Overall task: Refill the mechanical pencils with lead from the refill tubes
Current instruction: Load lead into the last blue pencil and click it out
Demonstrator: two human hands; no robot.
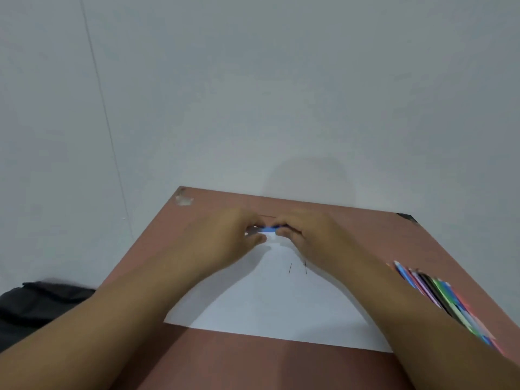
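Apparently, both hands, left hand [239, 235] and right hand [304, 235], are pinching a blue mechanical pencil [268, 228] above the white paper [270, 305], perhaps opening it, needing next a loose lead [290, 268].

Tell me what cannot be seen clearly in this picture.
- Blue pencil, head view: both hands cover its ends; blurred.
- Fingers, head view: hidden behind the hands' backs.
- Pencil row, head view: the right forearm covers part.
- Leads on the paper: too thin to judge.
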